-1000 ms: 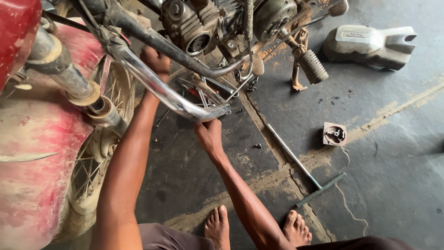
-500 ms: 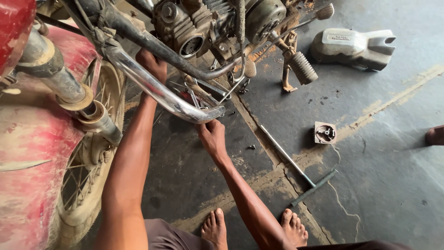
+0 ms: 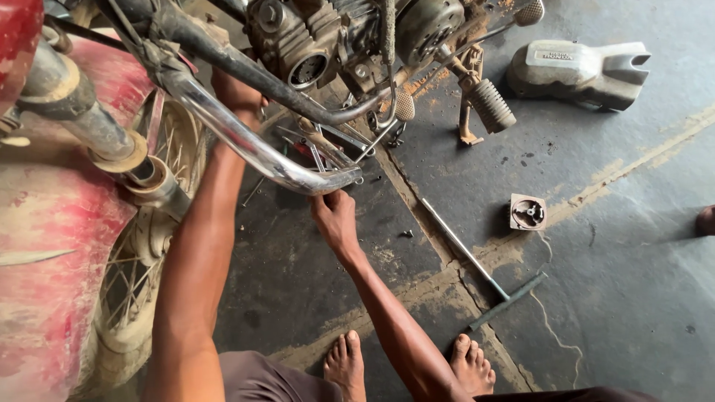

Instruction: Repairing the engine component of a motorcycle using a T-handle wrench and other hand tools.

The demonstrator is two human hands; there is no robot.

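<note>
Shifted since half a second ago: right hand now up against the tip of the chrome pipe, fingers curled about its end at frame centre; earlier slightly lower and left, just under the tip. Left hand unchanged, tucked behind the dark frame tube above the pipe, fingers hidden, so cannot tell whether clenched or loose. Whole view drifted a little, engine and floor parts sliding right. Foot at right edge barely showing, lower than before.

Grey cover at upper right on the floor, moulded, notched at one end, with a small raised label plate on top. Small square part at right of centre, tan rim, round dark hollow inside, lying flat. T-wrench below it, long thin shaft running diagonally from centre down to a dark cross handle.

Chrome pipe: bright, curved, dusty, running from upper left down to centre, open end pointing right, wrapped in dark tape near its upper part. Engine at top centre, grimy, finned, round port open. Footpeg with ribbed rubber just right of it. Spoked wheel at left, mud-caked, beside red bodywork at far left. Bare feet at bottom edge on the dark concrete floor.
</note>
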